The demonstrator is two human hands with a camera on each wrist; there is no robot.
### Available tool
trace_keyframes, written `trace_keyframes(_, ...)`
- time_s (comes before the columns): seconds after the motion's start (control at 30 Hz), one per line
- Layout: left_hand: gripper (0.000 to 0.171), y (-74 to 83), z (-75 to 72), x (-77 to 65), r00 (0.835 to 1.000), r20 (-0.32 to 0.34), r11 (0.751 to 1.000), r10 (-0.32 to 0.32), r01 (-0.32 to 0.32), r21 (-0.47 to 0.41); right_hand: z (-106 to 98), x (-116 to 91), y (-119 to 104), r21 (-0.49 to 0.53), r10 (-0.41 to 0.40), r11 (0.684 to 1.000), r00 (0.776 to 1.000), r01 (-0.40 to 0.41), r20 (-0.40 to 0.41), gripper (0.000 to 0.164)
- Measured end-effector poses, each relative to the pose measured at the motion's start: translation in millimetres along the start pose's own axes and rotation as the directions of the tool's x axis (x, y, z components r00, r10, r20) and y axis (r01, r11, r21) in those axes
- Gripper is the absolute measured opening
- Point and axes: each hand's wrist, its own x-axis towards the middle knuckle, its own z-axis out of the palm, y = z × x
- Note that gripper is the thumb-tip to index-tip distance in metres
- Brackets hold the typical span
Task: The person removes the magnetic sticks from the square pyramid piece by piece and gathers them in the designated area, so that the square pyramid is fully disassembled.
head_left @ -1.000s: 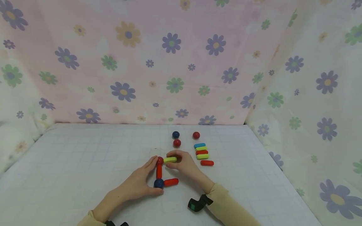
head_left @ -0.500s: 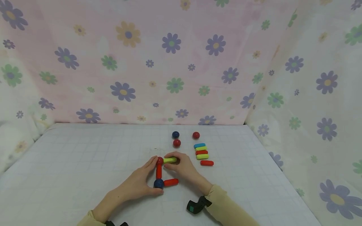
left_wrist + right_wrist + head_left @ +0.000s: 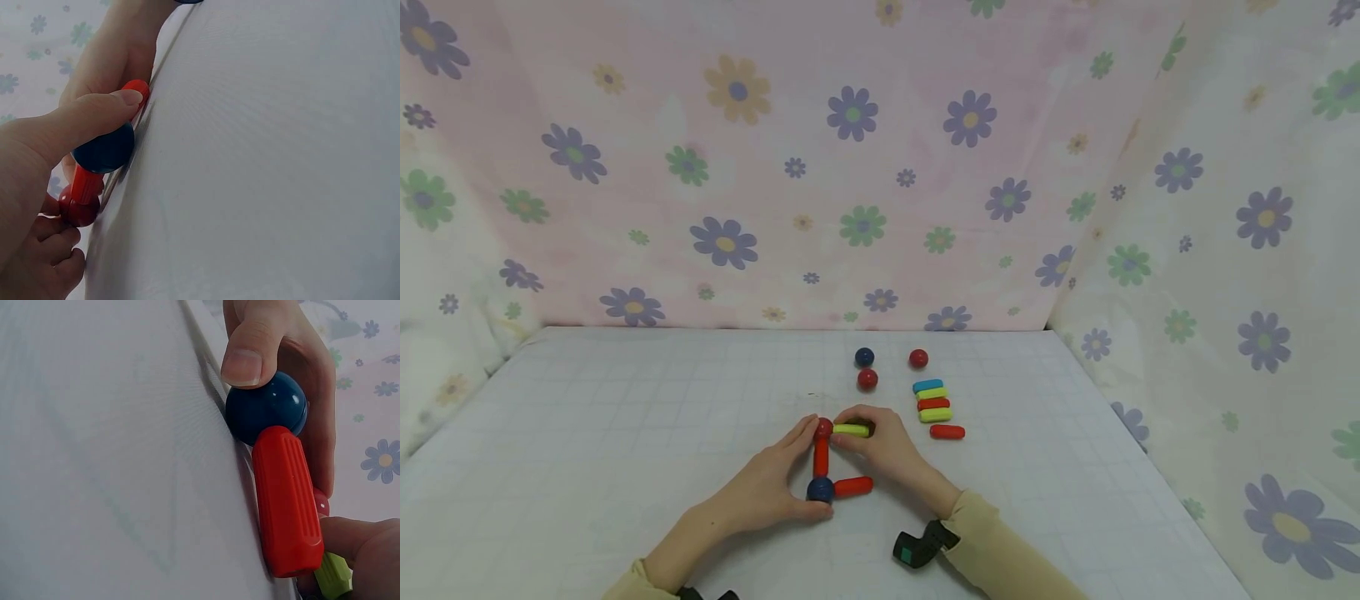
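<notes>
On the table lies a joined piece of a ball-and-rod building toy. Its red rod [image 3: 821, 457] links a blue ball [image 3: 821, 490] to a red ball [image 3: 823, 428]. A second red rod [image 3: 286, 506] sticks out from the blue ball. My left hand [image 3: 756, 492] grips this piece, thumb against the blue ball and fingertips at the red one. My right hand [image 3: 889, 443] pinches a yellow-green rod [image 3: 850, 430], whose left end meets the red ball. In the right wrist view that rod is mostly hidden behind the red rod and a finger.
Behind the hands are a loose blue ball [image 3: 864, 357] and two red balls, one nearer [image 3: 867, 379]. To the right, several rods lie in a stack, a blue rod [image 3: 928, 386] farthest, with a separate red rod [image 3: 947, 432] in front. A floral curtain [image 3: 775, 208] borders the table.
My right hand has shifted slightly left and nearer along the yellow-green rod, its fingers closer to the red ball. My left hand keeps its grip almost unmoved.
</notes>
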Motion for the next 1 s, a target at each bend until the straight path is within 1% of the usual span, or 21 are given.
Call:
trace_keyframes(0.33, 0.114, 0.6, 0.4, 0.7, 1.0, 0.004, 1.0, -0.016, 0.016, -0.004, 1.2, -0.1, 1.4, -0.012, -0.001, 1.0, 1.0, 0.001, -0.008, 0.019)
trace_keyframes(0.77, 0.114, 1.5, -0.7, -0.2, 1.0, -0.007, 1.0, -0.003, 0.003, -0.001, 1.8, 0.8, 2.8, -0.014, -0.011, 1.0, 1.0, 0.01, -0.014, 0.018)
trace_keyframes(1.0, 0.113, 0.8, -0.5, -0.2, 1.0, 0.0, 1.0, 0.004, -0.004, -0.008, 1.3, 0.5, 2.3, -0.01, -0.019, 1.0, 1.0, 0.019, -0.022, 0.016)
